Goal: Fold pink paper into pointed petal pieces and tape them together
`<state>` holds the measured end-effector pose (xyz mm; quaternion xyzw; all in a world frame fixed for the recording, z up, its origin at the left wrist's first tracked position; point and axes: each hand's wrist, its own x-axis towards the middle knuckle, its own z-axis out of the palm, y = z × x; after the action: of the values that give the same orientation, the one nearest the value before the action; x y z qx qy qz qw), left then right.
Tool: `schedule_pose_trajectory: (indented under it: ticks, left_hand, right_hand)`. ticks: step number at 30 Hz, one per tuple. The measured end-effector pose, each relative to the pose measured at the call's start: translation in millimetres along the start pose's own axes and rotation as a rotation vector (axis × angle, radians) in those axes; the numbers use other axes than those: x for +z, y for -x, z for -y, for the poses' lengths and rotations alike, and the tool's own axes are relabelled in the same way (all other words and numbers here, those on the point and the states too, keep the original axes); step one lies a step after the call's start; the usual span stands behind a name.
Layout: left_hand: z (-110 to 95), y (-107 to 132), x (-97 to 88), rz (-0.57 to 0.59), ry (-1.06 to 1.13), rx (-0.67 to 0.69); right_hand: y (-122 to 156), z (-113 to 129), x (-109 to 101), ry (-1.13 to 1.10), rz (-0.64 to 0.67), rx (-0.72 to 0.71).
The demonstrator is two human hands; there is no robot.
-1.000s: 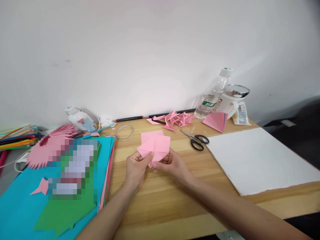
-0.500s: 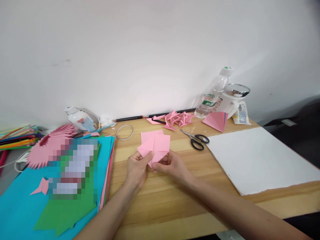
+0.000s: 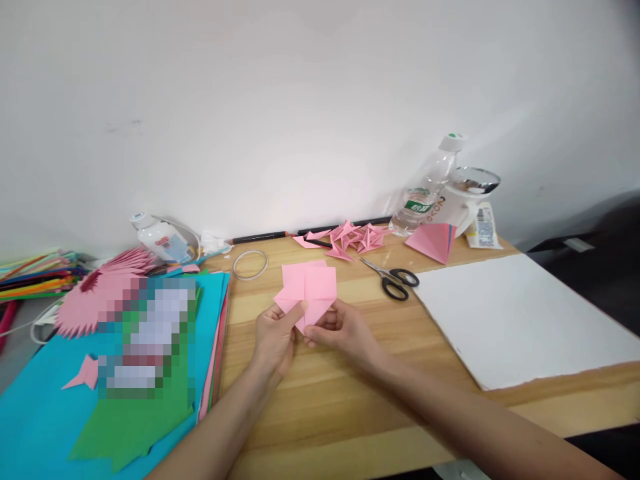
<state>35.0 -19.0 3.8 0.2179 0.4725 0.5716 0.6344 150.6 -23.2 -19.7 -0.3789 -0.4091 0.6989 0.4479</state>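
Between my two hands is a piece of pink folding paper [image 3: 320, 285], creased down the middle and tapering to a point toward me. My left hand [image 3: 277, 337] pinches it at the lower left, thumb lying on the front near the central crease. At the lower right edge, my right hand [image 3: 345, 330] grips the paper between thumb and curled fingers, some of which are hidden behind it. Beyond the paper lies a cluster of folded pink paper pieces [image 3: 350, 238]. Scissors [image 3: 393, 277] with black handles rest to the right of my hands.
A white board [image 3: 525, 327] lies on the right of the wooden table [image 3: 320, 413]. Behind it stand a water bottle [image 3: 425, 187] and a white mug [image 3: 463, 203]. On the left are blue paper sheets [image 3: 40, 420], green paper [image 3: 135, 433] and a pleated pink paper fan [image 3: 95, 293].
The upper right flap of the pink paper has shifted slightly to the left. Both hands keep their grip in almost the same place.
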Motion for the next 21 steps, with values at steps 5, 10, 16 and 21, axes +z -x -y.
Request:
schedule_pose_trajectory:
  ticks: [5, 10, 16, 21]
  left_hand:
    - [-0.6, -1.5, -1.1, -0.012, -0.002, 0.014]
    - [0.9, -3.0, -2.6, 0.019, 0.013, 0.015]
    - [3.1, -2.7, -4.9, 0.018, 0.011, 0.036]
    - [3.8, -1.6, -4.0, 0.057, 0.015, 0.022]
  right_hand:
    - [-0.5, -1.9, -1.8, -0.051, 0.024, -0.002]
    - [0.5, 0.1, -1.2, -0.033, -0.006, -0.005]
    - [-0.6, 5.2, -2.4, -0.026, -0.053, -0.005]
    - [-1.2, 4.1, -5.5, 0.079, -0.101, -0.018]
